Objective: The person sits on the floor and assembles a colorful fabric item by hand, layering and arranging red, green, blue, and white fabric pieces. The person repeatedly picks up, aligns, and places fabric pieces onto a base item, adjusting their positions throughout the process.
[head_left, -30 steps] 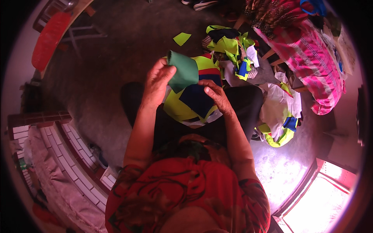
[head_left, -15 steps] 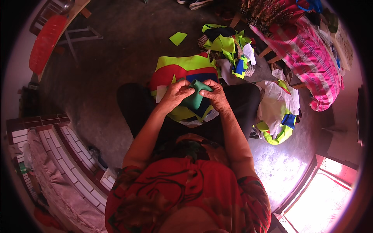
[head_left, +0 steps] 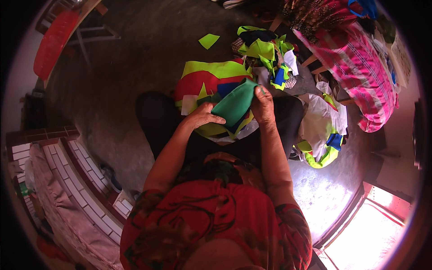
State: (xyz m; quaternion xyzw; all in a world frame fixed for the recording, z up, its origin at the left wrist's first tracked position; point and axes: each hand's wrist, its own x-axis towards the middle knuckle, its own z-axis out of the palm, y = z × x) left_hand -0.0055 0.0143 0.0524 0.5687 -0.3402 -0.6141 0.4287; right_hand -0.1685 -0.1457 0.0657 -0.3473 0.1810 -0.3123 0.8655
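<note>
A green piece of fabric (head_left: 235, 104) is stretched between my two hands above my lap. My left hand (head_left: 204, 117) pinches its lower left edge, thumb on top. At its upper right corner, the fingers of my right hand (head_left: 263, 104) are closed on the cloth. Under and beyond it lies a colourful patchwork cloth (head_left: 216, 70) with neon yellow, red and blue parts, partly hidden by the green piece. A small whitish patch (head_left: 189, 104) shows at the left of the patchwork.
A heap of fabric scraps (head_left: 265, 51) lies on the floor ahead to the right, with one yellow scrap (head_left: 209, 41) apart from it. More white and yellow cloth (head_left: 319, 126) sits right of my knee. A pink checked cloth (head_left: 351, 67) drapes at the far right; a red chair back (head_left: 55, 47) is far left.
The green fabric was folded or rolled between both hands; now it is spread wider. My right hand has moved up and right, my left slightly down.
</note>
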